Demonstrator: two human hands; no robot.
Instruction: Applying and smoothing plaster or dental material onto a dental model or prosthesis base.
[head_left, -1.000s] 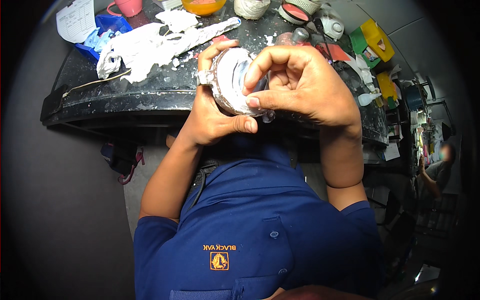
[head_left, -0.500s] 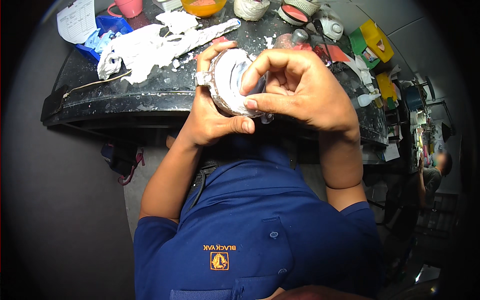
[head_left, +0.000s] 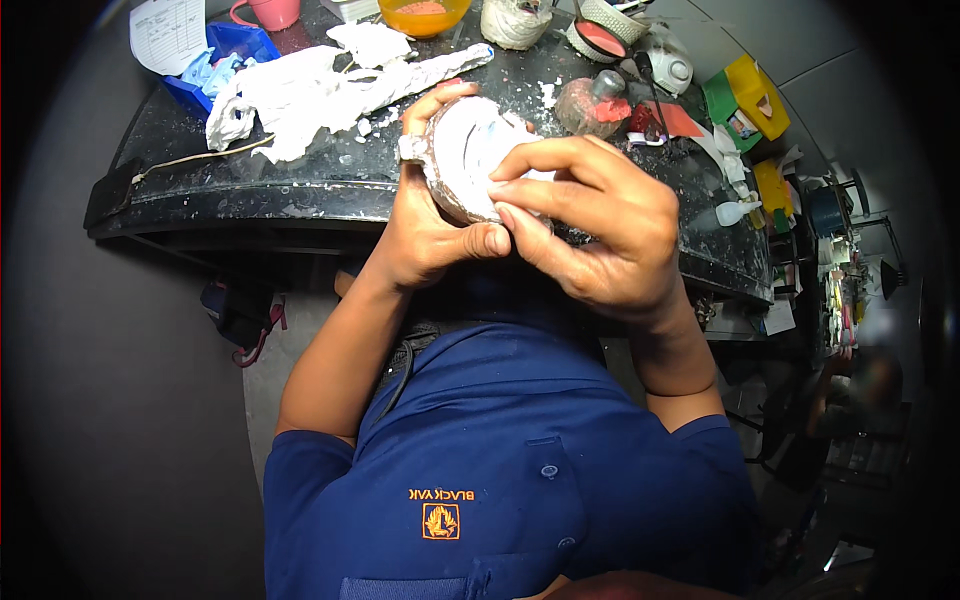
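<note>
Blue tray: At far left, the tray (head_left: 188,97) holds crumpled pale-blue pieces on the black desk (head_left: 330,203).
Pink mug: It stands behind the tray, partly out of frame (head_left: 275,12).
White sheeting: A rumpled, streaked heap (head_left: 290,100) sprawls across the desktop.
Left hand: Bare fingers and thumb (head_left: 425,240) clamp the round mould's outer side.
Round mould: Brown-rimmed and white-filled, it is held up at the desk's near edge, between both hands (head_left: 460,155).
Right hand: Thumb and fingertips (head_left: 502,198) gather at the mould's right side; whether they pinch anything cannot be told.
Glass jar: Grey-capped, with pinkish contents (head_left: 577,107), it stands beyond the right hand.
Yellow bin: At right, it sits against a green one (head_left: 758,108).
</note>
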